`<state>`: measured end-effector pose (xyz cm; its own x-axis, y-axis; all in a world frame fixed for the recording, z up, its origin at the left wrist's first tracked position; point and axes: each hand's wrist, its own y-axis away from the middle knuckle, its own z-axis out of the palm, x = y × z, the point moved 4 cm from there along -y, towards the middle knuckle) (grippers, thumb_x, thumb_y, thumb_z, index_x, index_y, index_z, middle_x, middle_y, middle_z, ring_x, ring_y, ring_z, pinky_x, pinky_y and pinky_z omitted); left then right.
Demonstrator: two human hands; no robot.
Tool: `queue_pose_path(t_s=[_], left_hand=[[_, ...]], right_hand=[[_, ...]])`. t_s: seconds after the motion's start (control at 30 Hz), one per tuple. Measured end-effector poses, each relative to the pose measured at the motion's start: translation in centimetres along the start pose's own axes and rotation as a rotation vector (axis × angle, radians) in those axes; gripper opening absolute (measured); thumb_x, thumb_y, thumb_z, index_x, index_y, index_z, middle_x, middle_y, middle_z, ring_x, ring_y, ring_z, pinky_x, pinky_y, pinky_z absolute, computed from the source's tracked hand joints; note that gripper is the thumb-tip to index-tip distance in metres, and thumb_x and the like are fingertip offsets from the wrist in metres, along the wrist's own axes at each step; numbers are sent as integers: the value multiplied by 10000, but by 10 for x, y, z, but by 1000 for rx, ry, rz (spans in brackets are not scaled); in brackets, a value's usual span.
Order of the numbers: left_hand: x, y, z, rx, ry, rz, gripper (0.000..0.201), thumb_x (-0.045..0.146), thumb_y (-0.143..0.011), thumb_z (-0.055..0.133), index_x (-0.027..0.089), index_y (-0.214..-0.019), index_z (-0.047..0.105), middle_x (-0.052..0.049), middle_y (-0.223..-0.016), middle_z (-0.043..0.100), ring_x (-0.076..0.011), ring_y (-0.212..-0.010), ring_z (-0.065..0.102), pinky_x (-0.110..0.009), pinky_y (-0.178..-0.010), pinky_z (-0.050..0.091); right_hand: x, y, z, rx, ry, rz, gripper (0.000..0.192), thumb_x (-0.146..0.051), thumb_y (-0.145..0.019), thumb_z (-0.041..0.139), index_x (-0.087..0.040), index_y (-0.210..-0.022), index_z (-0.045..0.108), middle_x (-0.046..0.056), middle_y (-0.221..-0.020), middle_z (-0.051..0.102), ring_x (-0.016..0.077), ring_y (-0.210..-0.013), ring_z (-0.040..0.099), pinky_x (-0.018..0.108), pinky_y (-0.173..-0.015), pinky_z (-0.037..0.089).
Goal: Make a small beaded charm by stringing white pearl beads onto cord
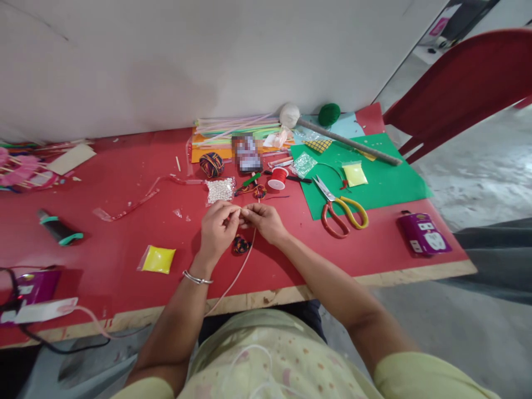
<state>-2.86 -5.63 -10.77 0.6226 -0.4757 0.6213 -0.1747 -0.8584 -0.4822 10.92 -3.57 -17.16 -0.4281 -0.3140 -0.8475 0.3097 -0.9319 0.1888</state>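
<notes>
Head view shows the left hand (218,227) and right hand (264,220) meeting fingertip to fingertip over the red table (124,183), near its front edge, both pinched narrow on a thin pale cord (236,274) that trails off that edge toward the lap. It looks like threading or knotting is in hand; the next move calls for fine, steady fingertip work. A small dark multicoloured ball (240,244) lies just below the hands. Beyond them sit a bag of white beads (220,190), a red spool (277,178) and scissors (343,212), none blocking.
</notes>
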Motion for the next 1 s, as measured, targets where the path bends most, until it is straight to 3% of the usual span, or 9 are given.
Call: queue_pose_path(t_s=[0.53,0.87,1.0], left_hand=[[-3,2,2,79,1,-59,125,239,-954,565,192,-926,677,-60,-925,658,-164,-842,622,-263,-693,506],[-9,1,6,63,238,-230,201,364,-942,634,202,-1003,737,-67,-1006,700,-176,-940,659,-273,-753,548],[-14,2,11,55,305,-256,194,371,-926,657,206,-896,755,-47,-924,702,-168,-877,658,-287,-771,543]], right_hand=[[-4,4,2,-3,41,-19,467,-558,-657,866,-159,-841,709,1,-755,688,129,-724,662,272,-716,599],[-8,6,3,-20,151,-77,471,-601,-715,809,-165,-852,694,9,-753,692,140,-703,661,269,-658,586],[-9,7,2,-17,216,-94,464,-618,-735,779,-172,-844,709,13,-756,700,142,-685,651,272,-659,578]])
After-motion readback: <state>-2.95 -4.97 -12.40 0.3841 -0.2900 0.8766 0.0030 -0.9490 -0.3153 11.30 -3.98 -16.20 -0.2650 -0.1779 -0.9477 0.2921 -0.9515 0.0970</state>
